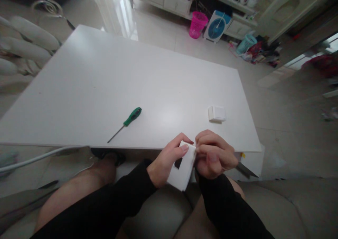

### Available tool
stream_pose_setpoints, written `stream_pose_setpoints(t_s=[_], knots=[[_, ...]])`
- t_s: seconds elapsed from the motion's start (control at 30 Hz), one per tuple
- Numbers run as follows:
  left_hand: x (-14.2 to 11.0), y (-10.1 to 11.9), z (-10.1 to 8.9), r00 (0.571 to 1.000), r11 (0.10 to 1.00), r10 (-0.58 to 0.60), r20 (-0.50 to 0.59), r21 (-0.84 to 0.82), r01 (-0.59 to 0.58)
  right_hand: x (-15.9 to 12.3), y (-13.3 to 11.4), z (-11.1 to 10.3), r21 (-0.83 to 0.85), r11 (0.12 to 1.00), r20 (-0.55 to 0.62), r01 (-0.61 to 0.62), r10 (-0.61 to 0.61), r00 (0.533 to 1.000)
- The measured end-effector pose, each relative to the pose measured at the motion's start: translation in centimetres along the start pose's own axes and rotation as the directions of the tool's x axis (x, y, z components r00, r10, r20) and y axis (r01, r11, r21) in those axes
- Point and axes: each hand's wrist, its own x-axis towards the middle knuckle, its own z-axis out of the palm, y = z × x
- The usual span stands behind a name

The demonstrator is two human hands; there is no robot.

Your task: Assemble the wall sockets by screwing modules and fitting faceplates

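My left hand (169, 158) grips a white rectangular case (186, 167) with a dark window in its face, tilted just off the table's front edge. The thumb presses on its upper end. Against the case's upper right side, my right hand (215, 152) has its fingers curled and pinched together; whatever lies between the fingertips is too small or hidden to name. A screwdriver (132, 116) with a green and black handle lies on the table to the left, its shaft pointing to the front edge. Beyond my right hand sits a small white box (217, 113).
The white table (132, 70) spans the view before me. White chairs (31, 38) stand at its left. On the floor behind are a pink basket (198, 23), a blue and white fan (217, 26) and a light blue basket (246, 43). An open drawer (250, 161) juts out at right.
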Motion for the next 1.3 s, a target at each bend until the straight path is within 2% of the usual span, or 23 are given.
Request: stream_pose_setpoints(t_s=[0.17,0.37,0.47,0.57,0.73,0.9,1.0,1.3], knots=[[-0.3,0.3,0.0,1.0,0.999,0.002,0.009,-0.051,-0.002,0.1,-0.3,0.2,-0.029,1.0,-0.03,-0.003,0.002,1.0],[-0.9,2.0,0.1,0.998,0.952,-0.023,0.058,-0.302,0.04,-0.2,0.1,-0.4,-0.121,0.993,-0.01,0.006,-0.008,1.0],[-0.7,2.3,-0.6,0.997,0.931,0.042,0.057,-0.366,-0.018,-0.4,0.4,-0.5,-0.145,0.989,0.02,0.002,0.0,1.0],[-0.3,2.3,-1.3,0.985,0.939,0.169,0.018,-0.307,-0.156,-0.7,0.7,-0.3,-0.135,0.99,0.076,-0.04,0.051,0.996],[0.1,2.1,-1.9,0.935,0.925,0.352,-0.032,-0.137,-0.353,-1.3,0.8,0.3,-0.064,0.992,0.175,-0.107,0.117,0.978],[0.5,1.3,-2.3,0.865,0.864,0.502,-0.01,-0.046,-0.502,-1.8,0.7,0.5,-0.036,0.994,0.17,-0.098,0.103,0.98],[0.7,0.9,-2.7,0.84,0.84,0.543,0.018,-0.014,-0.542,-2.0,0.9,0.6,-0.029,0.994,0.166,-0.107,0.111,0.98],[1.4,1.0,-3.0,0.827,0.827,0.561,-0.016,0.033,-0.561,-2.2,1.2,0.3,0.008,0.983,0.288,-0.182,0.172,0.942]])
